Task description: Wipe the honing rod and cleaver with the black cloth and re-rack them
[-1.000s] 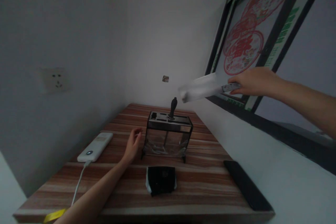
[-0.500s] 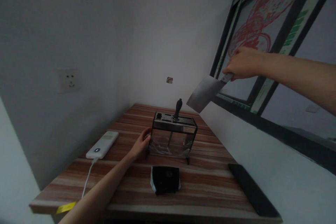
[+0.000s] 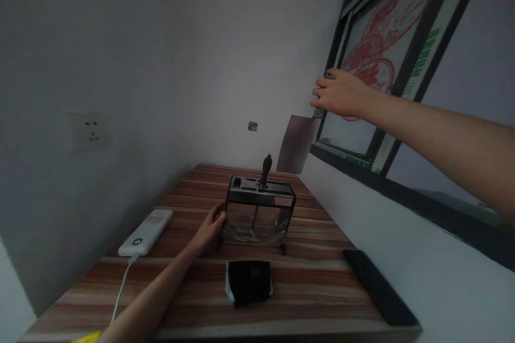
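Observation:
Up at the right, my right hand is closed around the handle of a cleaver. The broad blade hangs down beyond the block's top right corner, apart from it. A clear-sided knife block with a dark frame and slotted metal top stands on the table. One black-handled tool sticks up from its top; a thin shaft shows through the clear front. My left hand grips the block's left side, thumb at the front edge, other fingers partly hidden behind.
A folded black cloth-like item lies in front of the block. To the left is a white power bank with a cable. A flat black object lies along the right edge, beside the wall and window.
The cleaver has swung from a slant to nearly upright, blade down, as my right hand moved left. My left hand stays at the block. The camera view has shifted slightly.

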`<state>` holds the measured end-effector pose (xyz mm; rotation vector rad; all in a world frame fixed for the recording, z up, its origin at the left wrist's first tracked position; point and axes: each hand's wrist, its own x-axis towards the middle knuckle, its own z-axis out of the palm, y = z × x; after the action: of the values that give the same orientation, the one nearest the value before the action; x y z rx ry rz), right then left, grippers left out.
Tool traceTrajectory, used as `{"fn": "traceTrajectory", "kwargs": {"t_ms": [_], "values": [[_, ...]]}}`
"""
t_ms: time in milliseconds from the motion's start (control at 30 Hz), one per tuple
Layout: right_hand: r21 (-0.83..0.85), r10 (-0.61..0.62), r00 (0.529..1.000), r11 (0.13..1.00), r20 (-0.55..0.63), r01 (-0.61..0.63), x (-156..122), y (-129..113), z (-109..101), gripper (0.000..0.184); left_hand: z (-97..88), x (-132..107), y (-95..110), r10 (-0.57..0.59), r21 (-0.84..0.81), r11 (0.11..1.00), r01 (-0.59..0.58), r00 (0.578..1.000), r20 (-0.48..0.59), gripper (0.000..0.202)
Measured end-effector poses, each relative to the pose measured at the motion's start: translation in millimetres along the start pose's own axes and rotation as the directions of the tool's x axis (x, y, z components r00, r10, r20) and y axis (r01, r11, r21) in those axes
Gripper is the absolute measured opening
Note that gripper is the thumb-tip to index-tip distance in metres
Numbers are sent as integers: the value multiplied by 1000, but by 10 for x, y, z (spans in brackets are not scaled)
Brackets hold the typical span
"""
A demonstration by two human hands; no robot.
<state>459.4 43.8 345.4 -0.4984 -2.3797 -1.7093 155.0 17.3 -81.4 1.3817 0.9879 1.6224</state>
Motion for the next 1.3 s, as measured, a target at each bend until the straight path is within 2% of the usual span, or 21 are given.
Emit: {"fn": "traceTrajectory", "kwargs": {"t_ms": [133, 267, 400, 467, 533, 633, 700, 767, 900, 1167, 1300], "values": [[48, 66, 997, 997, -48, -63, -11, -83, 174, 63, -9, 2, -20, 6, 3, 1000, -6, 1000, -8, 56], [122, 141, 990, 983, -25, -137, -2, -170, 282, 59, -1, 1, -34, -5, 2, 1000, 5, 1000, -20, 58], [169, 336, 941, 930, -28, -327, 30, -258, 330, 63, 13, -3, -40, -9, -7, 1000, 8, 1000, -23, 60], [149, 389, 921, 913, -28, -381, 52, -295, 338, 67, 17, -7, -35, -7, -7, 1000, 7, 1000, -22, 60], [125, 346, 938, 931, -12, -342, 76, -327, 336, 70, 19, -13, -22, -10, 0, 1000, 10, 1000, -26, 60], [45, 151, 987, 987, 55, -153, 108, -366, 321, 71, 22, -19, 7, -22, 21, 1000, 23, 999, -39, 61], [-44, 57, 993, 998, 102, -52, 120, -385, 315, 56, 26, -19, 24, -29, 37, 999, 31, 998, -49, 62], [-111, 15, 991, 994, 133, 0, 127, -399, 318, 36, 27, -17, 32, -31, 52, 998, 34, 998, -59, 63], [-141, -7, 987, 990, 162, 30, 128, -405, 351, 37, 17, -9, 18, -25, 66, 997, 29, 998, -63, 63], [-22, -12, 1000, 1000, 28, 13, 157, -380, 469, 45, 33, -18, 11, -21, 44, 999, 23, 998, -64, 60], [-50, -33, 999, 998, 10, 33, 173, -382, 517, 48, 32, -10, -15, -26, 22, 999, 27, 998, -52, 63]]}}
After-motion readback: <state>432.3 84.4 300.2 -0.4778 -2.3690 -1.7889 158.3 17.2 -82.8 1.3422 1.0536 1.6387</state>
